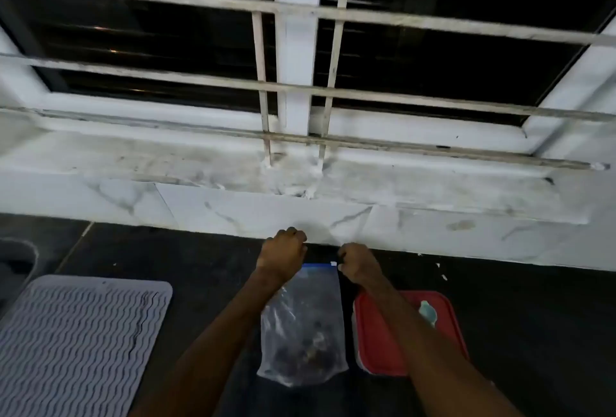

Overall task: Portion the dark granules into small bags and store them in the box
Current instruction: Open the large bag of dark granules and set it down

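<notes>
Head view: I am watching both hands working at the far end of the small bag (303, 333), which is lying flat on the dark counter (200, 266) with its long axis running straight away from me. The blue zip strip (318, 266) is sitting at the far end, and the dark granules (300, 355) are pooling at the near end. The left hand (283, 255) is curling tight over the strip's left corner. The right hand (356, 265) is pinching the right corner, by a small white tab. Neither hand is spreading its fingers, and the two are sitting nearly level, with the strip spanning between them. I am reading this as the sealing of the bag's mouth, with the travel going crosswise along the strip. The red-lidded box (383, 333) is sitting just beside the bag on its right, partly under the right forearm, so I am judging the right hand the nearer one for stowing. Its lid is looking closed and would need lifting first. A grey ribbed mat (76, 343) is lying well apart on the left.
</notes>
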`<control>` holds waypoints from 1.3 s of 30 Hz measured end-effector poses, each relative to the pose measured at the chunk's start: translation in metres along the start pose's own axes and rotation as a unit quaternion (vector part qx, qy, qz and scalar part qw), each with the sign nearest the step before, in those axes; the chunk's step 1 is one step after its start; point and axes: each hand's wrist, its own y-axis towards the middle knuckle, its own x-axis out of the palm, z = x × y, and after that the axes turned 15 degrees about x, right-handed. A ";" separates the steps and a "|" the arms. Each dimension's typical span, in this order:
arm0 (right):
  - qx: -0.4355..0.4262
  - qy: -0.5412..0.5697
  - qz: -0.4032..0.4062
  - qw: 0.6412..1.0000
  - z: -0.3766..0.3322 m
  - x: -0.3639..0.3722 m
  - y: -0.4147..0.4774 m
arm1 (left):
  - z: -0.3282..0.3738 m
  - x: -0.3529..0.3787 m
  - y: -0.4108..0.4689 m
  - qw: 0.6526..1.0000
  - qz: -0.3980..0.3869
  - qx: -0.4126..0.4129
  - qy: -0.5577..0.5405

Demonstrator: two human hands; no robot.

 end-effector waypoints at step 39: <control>-0.143 0.187 -0.021 0.972 -0.034 -0.036 -0.033 | 0.008 -0.016 -0.012 0.961 0.112 -0.008 -0.253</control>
